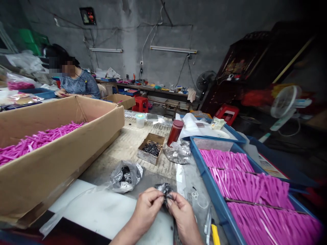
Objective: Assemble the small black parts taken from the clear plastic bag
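My left hand [146,208] and my right hand [182,212] meet low in the middle of the view. Both pinch a small crumpled clear plastic bag [165,189] that holds dark little parts. The fingers of both hands are closed on its edges. A second, larger clear bag of dark parts [125,176] lies on the table just up and left of my left hand. A small cardboard box of dark parts [151,148] stands farther back.
A big cardboard box [58,170] of pink strips fills the left. A blue tray [217,200] of pink strips lies at the right. A dark red bottle [175,132], a white cup [140,120] and a yellow-handled tool [215,234] are nearby. Another person [76,81] sits at back left.
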Demonstrator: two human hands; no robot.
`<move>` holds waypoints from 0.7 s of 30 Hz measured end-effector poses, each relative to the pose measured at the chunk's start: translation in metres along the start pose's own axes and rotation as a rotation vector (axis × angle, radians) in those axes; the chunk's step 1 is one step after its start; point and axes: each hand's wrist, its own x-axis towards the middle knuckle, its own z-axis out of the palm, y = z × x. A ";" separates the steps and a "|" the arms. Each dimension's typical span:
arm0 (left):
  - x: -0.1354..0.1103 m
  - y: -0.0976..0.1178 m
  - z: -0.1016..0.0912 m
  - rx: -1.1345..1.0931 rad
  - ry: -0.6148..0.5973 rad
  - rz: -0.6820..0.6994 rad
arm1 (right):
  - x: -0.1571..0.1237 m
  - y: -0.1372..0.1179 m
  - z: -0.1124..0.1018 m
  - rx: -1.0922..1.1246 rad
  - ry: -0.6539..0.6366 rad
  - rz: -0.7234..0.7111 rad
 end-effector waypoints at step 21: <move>0.002 -0.006 0.008 -0.467 0.105 -0.208 | 0.001 0.009 0.000 0.085 -0.012 0.058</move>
